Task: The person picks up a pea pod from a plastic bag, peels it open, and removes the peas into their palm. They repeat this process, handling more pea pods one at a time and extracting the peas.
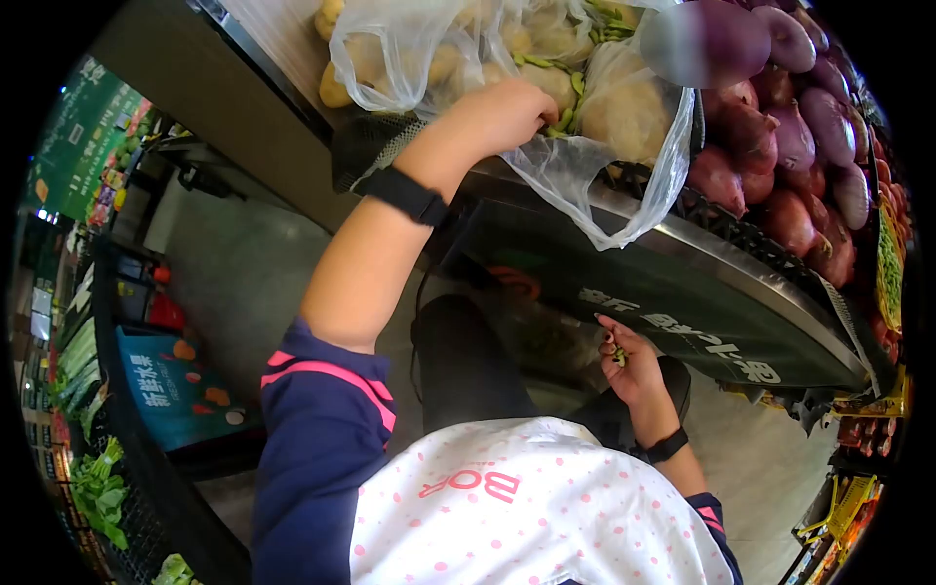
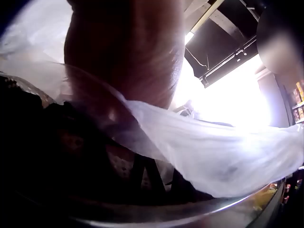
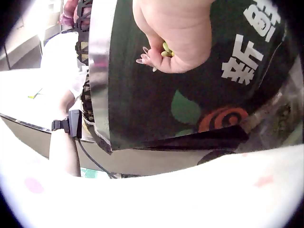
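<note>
My left hand reaches over the display edge, its bent fingers at green pods among bagged potatoes; its fingertips are hidden, so a hold cannot be confirmed. Dark and close, the same hand fills the upper part of the left wrist view, against clear plastic. An open clear bag hangs over the rim beside it. Lower down, my right hand holds a few green pods in curled fingers. The right wrist view shows this hand around the pods.
Red onions are heaped right of the bags. A metal rim runs along the display above a dark printed panel. Potatoes lie at the top left. Leafy greens stand on a shelf at the far left.
</note>
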`<state>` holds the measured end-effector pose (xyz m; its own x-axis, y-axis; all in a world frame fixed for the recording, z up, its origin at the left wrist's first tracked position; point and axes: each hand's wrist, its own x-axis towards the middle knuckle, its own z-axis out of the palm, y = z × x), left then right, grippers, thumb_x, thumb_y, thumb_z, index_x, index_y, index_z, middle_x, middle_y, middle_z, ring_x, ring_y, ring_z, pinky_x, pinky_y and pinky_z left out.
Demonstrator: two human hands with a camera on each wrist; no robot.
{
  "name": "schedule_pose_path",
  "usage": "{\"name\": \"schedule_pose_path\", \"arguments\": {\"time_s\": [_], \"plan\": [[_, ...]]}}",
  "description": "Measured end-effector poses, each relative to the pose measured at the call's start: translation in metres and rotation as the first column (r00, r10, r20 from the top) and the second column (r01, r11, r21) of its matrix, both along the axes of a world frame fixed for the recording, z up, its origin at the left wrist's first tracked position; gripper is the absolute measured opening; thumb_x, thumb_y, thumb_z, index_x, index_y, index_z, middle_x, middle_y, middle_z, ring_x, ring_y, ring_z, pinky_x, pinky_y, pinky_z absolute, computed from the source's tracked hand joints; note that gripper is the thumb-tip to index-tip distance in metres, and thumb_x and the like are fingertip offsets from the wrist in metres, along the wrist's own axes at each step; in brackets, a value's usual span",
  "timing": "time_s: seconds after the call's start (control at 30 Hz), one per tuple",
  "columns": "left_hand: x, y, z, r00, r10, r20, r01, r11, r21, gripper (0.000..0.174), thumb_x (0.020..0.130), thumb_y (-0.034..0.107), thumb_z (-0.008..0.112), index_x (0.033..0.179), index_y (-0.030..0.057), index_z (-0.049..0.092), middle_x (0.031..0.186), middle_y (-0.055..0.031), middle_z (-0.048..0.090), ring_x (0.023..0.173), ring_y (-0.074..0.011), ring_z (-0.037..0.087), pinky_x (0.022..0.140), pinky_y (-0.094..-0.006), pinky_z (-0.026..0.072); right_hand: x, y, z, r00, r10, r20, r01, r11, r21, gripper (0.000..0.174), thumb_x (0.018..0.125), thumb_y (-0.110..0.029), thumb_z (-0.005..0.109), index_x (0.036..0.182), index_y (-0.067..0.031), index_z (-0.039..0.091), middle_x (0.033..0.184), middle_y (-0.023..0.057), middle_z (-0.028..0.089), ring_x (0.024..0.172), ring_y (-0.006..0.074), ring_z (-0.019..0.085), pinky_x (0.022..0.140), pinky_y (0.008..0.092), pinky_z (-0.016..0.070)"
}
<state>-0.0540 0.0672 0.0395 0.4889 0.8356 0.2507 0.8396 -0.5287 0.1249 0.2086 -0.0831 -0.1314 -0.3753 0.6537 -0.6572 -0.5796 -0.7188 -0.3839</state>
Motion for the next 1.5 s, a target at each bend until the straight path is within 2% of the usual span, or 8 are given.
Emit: {"name": "schedule_pose_path", "arguments": {"time_s": [0.2,0.4,0.63,0.73,0.9,1.13,1.3,1.5], "plan": [[0.008,0.011,0.018,0.981,0.004,-0.194,-0.04,0.983,-0.181,0.011,0.073,0.009,0.054,0.082,0.0031,0.056,0.078,-0.0131,0.058,0.075,-0.0293,0.055,0.065,-0.0356,0.0433,0.02,-0.003,-0.009,0.999,-0.021,-0.037,0.022,0.999,0.048,0.026,0.086,-0.025,0.049,0.086,-0.0011,0.058,0.057,-0.0031,0.042,0.049,0.0053,0.036,0.041,0.0165,0.0284],[0.0,0.003,0.01,1.0,0.016,0.027,-0.012,0.989,-0.15,0.014,0.077,0.013,0.052,0.085,0.003,0.056,0.076,-0.0135,0.058,0.072,-0.0278,0.055,0.063,-0.0342,0.0431,0.021,-0.005,-0.01,1.0,0.017,-0.002,-0.017,0.999,0.041,0.027,0.086,-0.026,0.049,0.081,-0.0017,0.057,0.055,-0.0044,0.037,0.047,0.0054,0.032,0.042,0.0188,0.0248],[0.003,0.005,0.022,0.995,0.04,-0.091,-0.066,0.952,-0.3,0.017,0.077,0.015,0.052,0.086,0.0018,0.058,0.079,-0.0139,0.06,0.073,-0.0268,0.056,0.066,-0.0324,0.0438,0.016,-0.007,-0.009,0.999,0.042,0.023,-0.043,0.999,0.028,0.025,0.086,-0.025,0.049,0.08,-0.0024,0.058,0.055,-0.0046,0.039,0.048,0.0054,0.032,0.043,0.0188,0.0261],[0.006,0.003,0.022,0.991,0.059,-0.123,-0.089,0.963,-0.253,0.017,0.077,0.015,0.052,0.084,0.0008,0.058,0.08,-0.0152,0.06,0.075,-0.0297,0.056,0.066,-0.0346,0.0437,0.018,-0.007,-0.007,0.999,0.028,0.042,-0.029,0.999,0.03,0.024,0.086,-0.025,0.048,0.081,-0.0027,0.057,0.056,-0.0047,0.039,0.048,0.0051,0.032,0.043,0.0186,0.0263],[-0.006,-0.003,0.019,0.998,0.01,0.055,-0.028,0.943,0.333,0.019,0.081,0.019,0.05,0.083,0.0002,0.055,0.072,-0.0185,0.056,0.072,-0.0372,0.052,0.062,-0.0407,0.0416,0.021,-0.005,-0.001,0.997,0.053,0.058,-0.059,0.992,0.113,0.021,0.087,-0.021,0.045,0.086,-0.0029,0.055,0.056,-0.0053,0.037,0.048,0.0044,0.031,0.043,0.0185,0.026],[0.003,-0.022,0.026,0.986,0.101,0.134,-0.146,0.907,0.395,0.021,0.082,0.022,0.05,0.074,0.0016,0.051,0.072,-0.0183,0.056,0.07,-0.0355,0.054,0.059,-0.0418,0.0426,0.005,0.002,0.019,0.978,0.182,0.102,-0.203,0.939,0.278,0.024,0.089,-0.025,0.043,0.074,-0.0074,0.049,0.054,-0.0047,0.033,0.044,0.0048,0.027,0.041,0.0191,0.0224],[0.047,-0.091,0.011,0.782,-0.599,0.173,0.481,0.755,0.445,0.011,0.074,0.01,0.059,0.076,0.0023,0.052,0.07,-0.0091,0.051,0.064,-0.0268,0.053,0.056,-0.033,0.0437,0.003,0.004,0.039,0.961,0.277,0.005,-0.25,0.86,0.445,0.047,0.089,-0.045,0.034,0.061,-0.0083,0.043,0.05,-0.0035,0.03,0.04,0.005,0.023,0.037,0.0198,0.0183],[0.062,-0.126,-0.049,0.756,-0.622,0.203,0.586,0.782,0.213,0.014,0.07,0.009,0.061,0.076,0.0015,0.052,0.071,-0.0078,0.051,0.067,-0.0241,0.053,0.056,-0.0307,0.0438,-0.007,0.001,0.058,0.88,0.455,-0.137,-0.355,0.82,0.449,0.046,0.086,-0.047,0.039,0.073,-0.0036,0.047,0.054,-0.003,0.034,0.042,0.0038,0.024,0.038,0.0178,0.0198]]}}
